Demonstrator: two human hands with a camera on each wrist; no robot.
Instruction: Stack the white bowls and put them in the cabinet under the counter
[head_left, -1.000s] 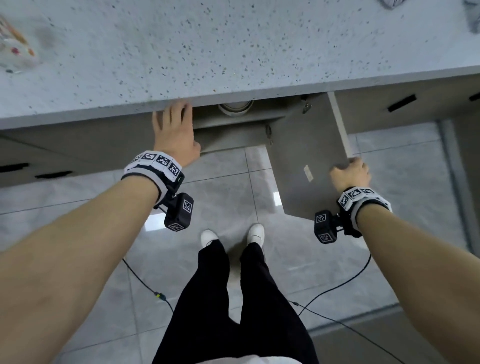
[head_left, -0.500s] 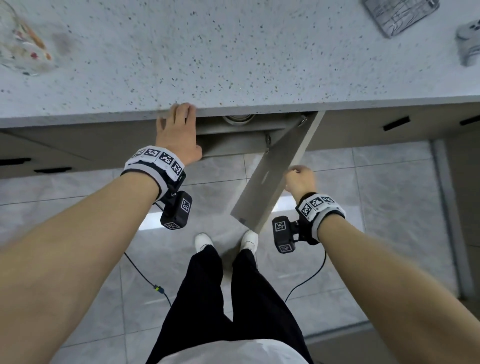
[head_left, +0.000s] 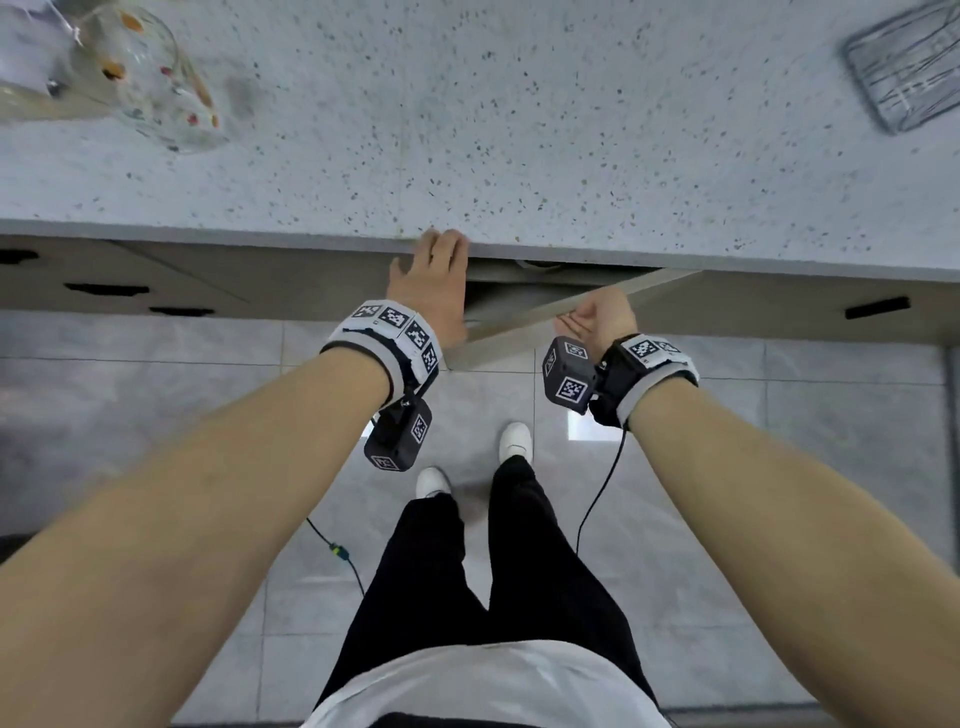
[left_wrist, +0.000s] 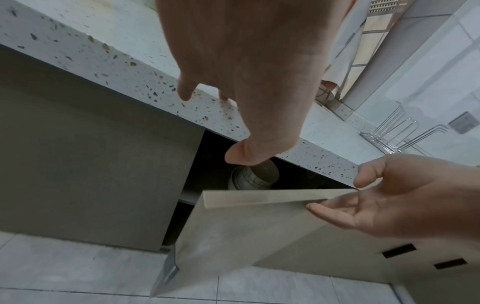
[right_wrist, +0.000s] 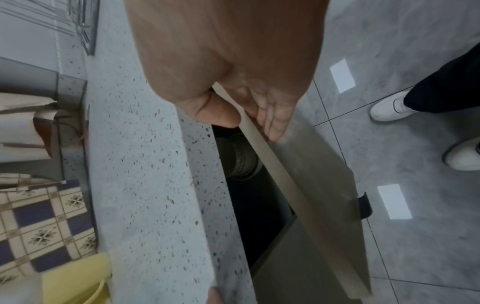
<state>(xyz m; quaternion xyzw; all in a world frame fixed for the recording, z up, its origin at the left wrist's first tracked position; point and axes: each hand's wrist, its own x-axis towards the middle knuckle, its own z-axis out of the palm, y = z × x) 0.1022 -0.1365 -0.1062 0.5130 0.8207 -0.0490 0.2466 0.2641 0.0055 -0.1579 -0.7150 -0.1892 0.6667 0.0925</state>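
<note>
Looking down, head view: a person stands at a speckled counter (head_left: 519, 130), feet on a grey tiled floor (head_left: 156, 415).
Left hand, head view: the left hand (head_left: 431, 286) lies flat with straight fingers against the counter's front edge, gripping nothing.
Right hand, head view: the right hand (head_left: 597, 317) is on the top edge of the cabinet door (head_left: 519, 332), which stands partly open at a slant under the counter.
Counter items, head view: a clear glass jar (head_left: 145, 78) sits at far left, a wire rack (head_left: 904, 67) at far right.
Bowls, head view: only a pale sliver shows in the dark gap under the counter edge; too little to tell.
Left wrist view: the left hand (left_wrist: 246, 72) is spread, fingertips at the counter lip, thumb hanging over the cabinet opening. Below the thumb a stack of white bowls (left_wrist: 249, 179) sits inside the cabinet (left_wrist: 207, 164), on a shelf. The right hand (left_wrist: 405, 197) has its fingers laid straight on the door's outer face, thumb above the door's top edge.
Right wrist view: the right hand (right_wrist: 246, 82) straddles the door's top edge, thumb on the inner side, fingers flat on the outer face, loosely, not clenched. The bowls (right_wrist: 239, 156) show as a dim stack in the dark between counter and door.
</note>
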